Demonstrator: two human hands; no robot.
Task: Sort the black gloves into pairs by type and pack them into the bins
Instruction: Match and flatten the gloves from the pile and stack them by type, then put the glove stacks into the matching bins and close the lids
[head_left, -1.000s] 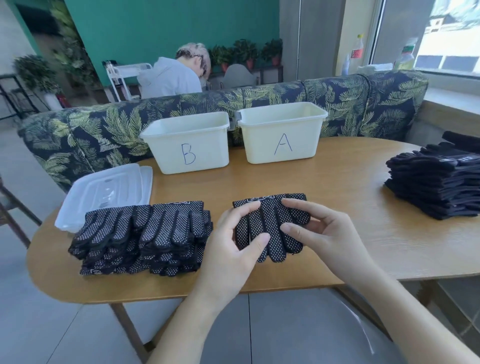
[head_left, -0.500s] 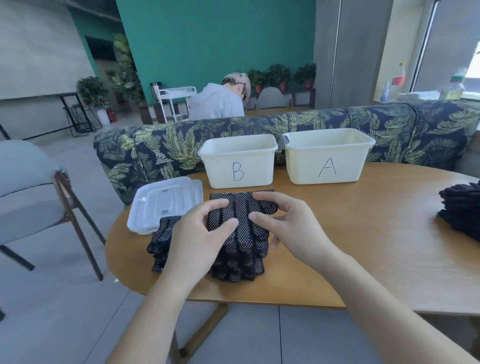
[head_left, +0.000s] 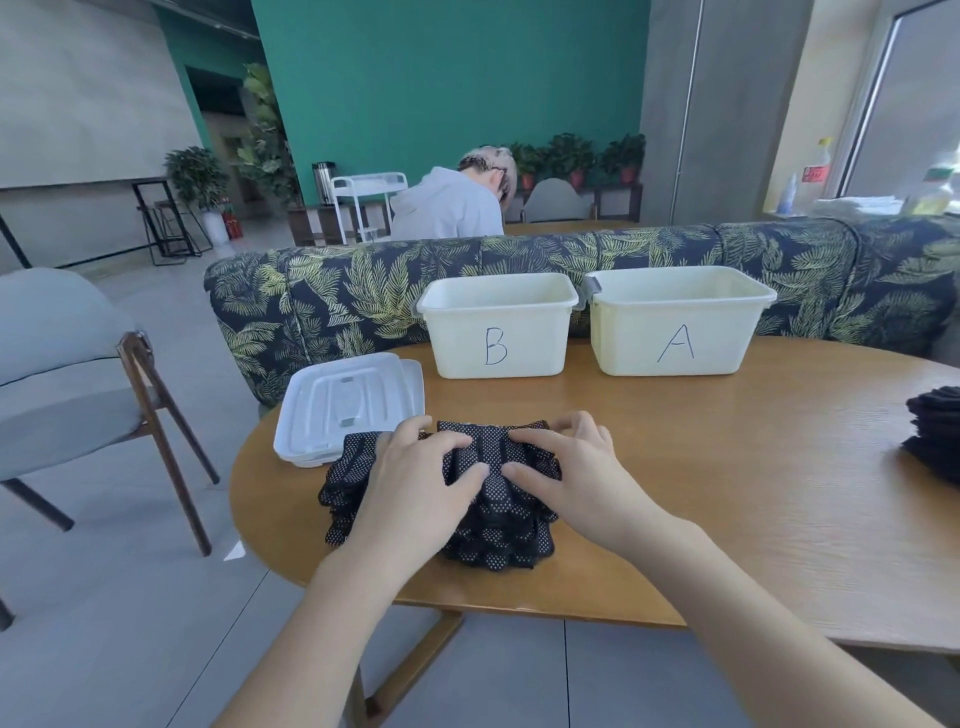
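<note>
The table (head_left: 727, 493) carries bins B (head_left: 498, 332) and A (head_left: 675, 327), both apparently empty. The dotted gloves (head_left: 493, 519) sit stacked at its near edge. The left hand (head_left: 415, 483) and right hand (head_left: 566, 478) press on the stack, fingers curled over the top pair. Step in hand: stacking pairs. Next move, likely: lift the stack into one bin.

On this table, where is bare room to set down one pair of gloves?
Bare wood lies between the dotted glove stack and the plain black stack, in front of bin A. It is crowded on the left, where the lids touch the dotted stack.
</note>
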